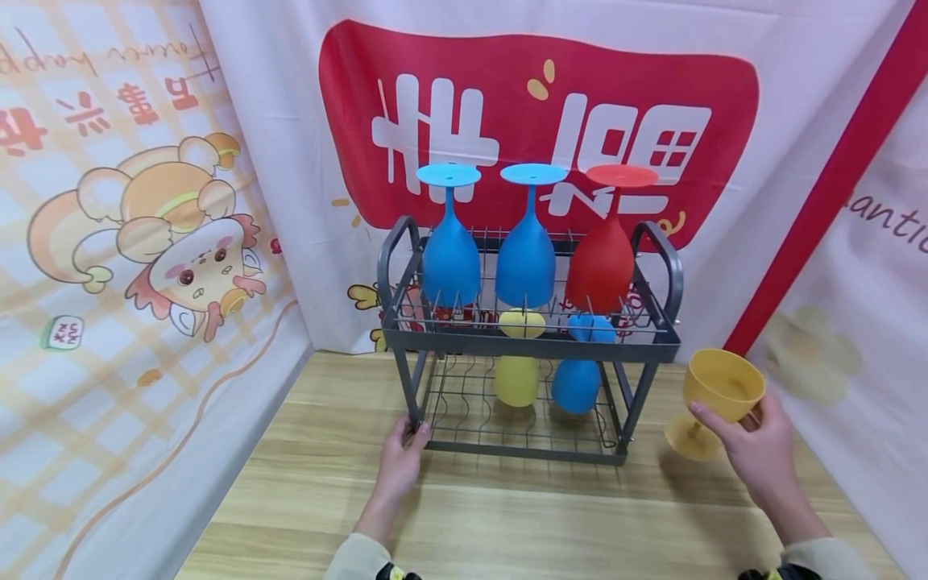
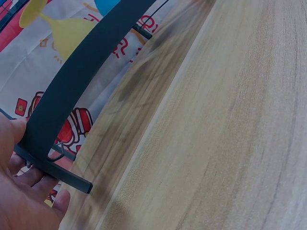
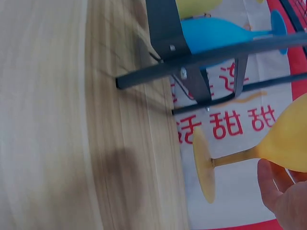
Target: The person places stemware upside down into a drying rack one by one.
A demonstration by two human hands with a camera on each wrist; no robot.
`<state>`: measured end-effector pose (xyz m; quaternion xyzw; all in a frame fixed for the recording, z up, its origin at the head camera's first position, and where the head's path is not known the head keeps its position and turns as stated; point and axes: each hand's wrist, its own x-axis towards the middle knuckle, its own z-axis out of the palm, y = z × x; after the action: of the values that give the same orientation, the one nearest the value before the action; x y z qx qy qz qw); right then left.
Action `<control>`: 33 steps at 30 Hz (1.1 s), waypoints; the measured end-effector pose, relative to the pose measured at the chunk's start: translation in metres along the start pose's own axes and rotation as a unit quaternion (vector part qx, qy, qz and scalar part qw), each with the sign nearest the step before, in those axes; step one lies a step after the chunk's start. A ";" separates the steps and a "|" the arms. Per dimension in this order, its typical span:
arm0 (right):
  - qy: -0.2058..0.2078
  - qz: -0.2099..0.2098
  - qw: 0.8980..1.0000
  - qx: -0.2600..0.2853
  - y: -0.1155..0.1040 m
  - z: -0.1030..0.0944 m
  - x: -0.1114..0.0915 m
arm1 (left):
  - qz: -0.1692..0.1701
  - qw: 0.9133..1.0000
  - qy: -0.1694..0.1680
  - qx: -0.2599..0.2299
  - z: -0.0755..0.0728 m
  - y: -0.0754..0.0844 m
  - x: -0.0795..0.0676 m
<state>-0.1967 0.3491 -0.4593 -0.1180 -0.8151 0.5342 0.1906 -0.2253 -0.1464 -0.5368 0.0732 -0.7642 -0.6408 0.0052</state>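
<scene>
My left hand (image 1: 402, 461) grips the lower front left corner of a dark two-tier metal drying rack (image 1: 532, 346). In the left wrist view its thumb and fingers (image 2: 33, 177) lie on either side of the frame. To the right of the rack, my right hand (image 1: 764, 447) holds a yellow plastic goblet (image 1: 725, 387) by the bowl, foot downward. The goblet's foot (image 3: 204, 165) appears raised off the table. Upside down on the top tier stand two blue goblets (image 1: 451, 258) and a red goblet (image 1: 600, 266). The lower tier bears an upside-down yellow goblet (image 1: 517, 383) and a blue goblet (image 1: 576, 387).
The rack stands on a light wooden table (image 1: 326, 483). Behind it hangs a white cloth (image 1: 268, 121) with a red printed panel. A patterned cloth (image 1: 145, 387) closes the left side, and another white cloth (image 1: 870, 346) hangs on the right.
</scene>
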 end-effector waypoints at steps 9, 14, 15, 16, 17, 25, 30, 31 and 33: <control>-0.033 -0.042 0.999 0.007 -0.011 0.006 -0.034 | 0.005 1.000 -0.004 -0.005 0.000 0.002 -0.002; -0.053 -0.096 0.994 0.011 -0.019 0.013 -0.049 | 0.004 1.000 -0.003 -0.005 0.000 0.001 -0.002; -0.055 -0.103 0.993 0.006 -0.020 0.015 -0.051 | 0.004 1.000 -0.002 -0.004 0.000 0.001 -0.002; -0.058 -0.108 0.992 0.006 -0.022 0.017 -0.054 | 0.004 1.000 -0.001 -0.003 0.000 0.000 -0.002; -0.060 -0.112 0.992 0.001 -0.023 0.019 -0.056 | 0.003 1.000 0.000 -0.002 0.000 0.000 -0.002; -0.077 -0.138 0.987 -0.023 -0.035 0.037 -0.072 | 0.007 1.000 -0.001 -0.004 0.001 -0.001 -0.001; -0.092 -0.153 0.983 -0.039 -0.040 0.048 -0.076 | 0.006 1.000 0.000 -0.003 0.000 -0.002 -0.001; -0.094 -0.154 0.983 -0.042 -0.041 0.050 -0.077 | 0.005 1.000 0.000 -0.004 0.000 -0.003 -0.001; -0.100 -0.154 0.982 -0.045 -0.044 0.054 -0.079 | 0.005 1.000 0.000 -0.004 0.001 -0.003 0.000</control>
<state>-0.1488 0.2554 -0.4527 0.0550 -0.8616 0.4706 0.1824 -0.2251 -0.1463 -0.5401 0.0699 -0.7618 -0.6440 0.0086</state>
